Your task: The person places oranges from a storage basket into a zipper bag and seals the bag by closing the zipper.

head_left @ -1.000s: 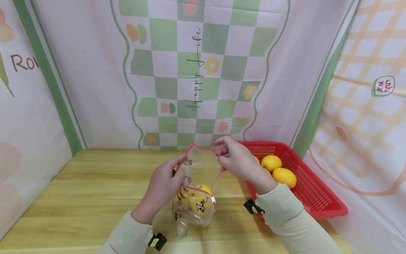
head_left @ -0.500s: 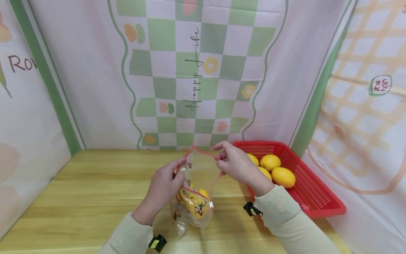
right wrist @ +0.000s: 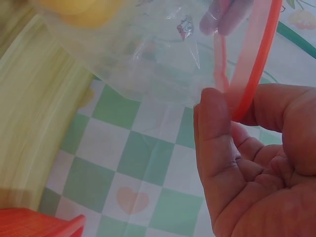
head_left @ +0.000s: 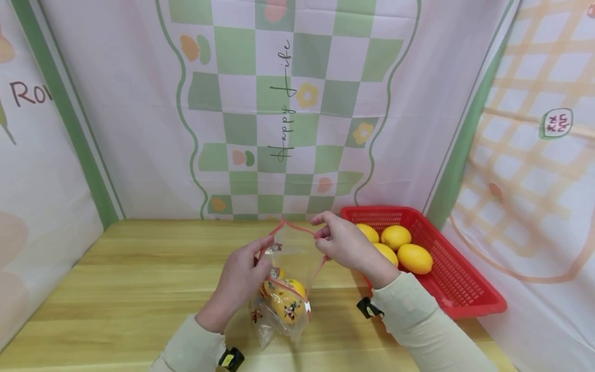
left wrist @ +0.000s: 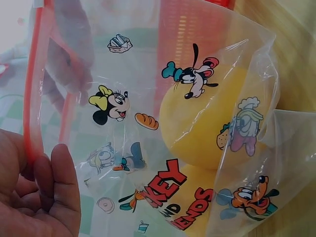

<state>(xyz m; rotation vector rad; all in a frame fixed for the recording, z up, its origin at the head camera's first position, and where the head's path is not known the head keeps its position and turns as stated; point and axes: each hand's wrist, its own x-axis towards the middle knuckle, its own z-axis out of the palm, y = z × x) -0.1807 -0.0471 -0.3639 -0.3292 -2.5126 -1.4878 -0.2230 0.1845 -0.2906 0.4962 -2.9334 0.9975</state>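
A clear zip bag (head_left: 288,268) printed with cartoon figures hangs between both hands above the wooden table (head_left: 130,289). Its red zip strip (head_left: 297,227) runs across the top. Yellow lemons (head_left: 284,300) sit in the bottom of the bag (left wrist: 197,148). My left hand (head_left: 241,274) pinches the strip (left wrist: 35,98) at the bag's left edge. My right hand (head_left: 341,243) pinches the strip (right wrist: 249,64) at the right edge, thumb against fingers. The bag's clear film (right wrist: 148,54) hangs below that grip.
A red plastic basket (head_left: 446,274) stands on the table at the right, holding several lemons (head_left: 413,258). Patterned cloth walls (head_left: 288,113) close in the back and both sides. Bare tabletop lies to the left of the hands.
The bag and both hands have sunk slightly lower and drifted a little left. The right hand has come away from the basket, so more lemons show. Both grips are unchanged.
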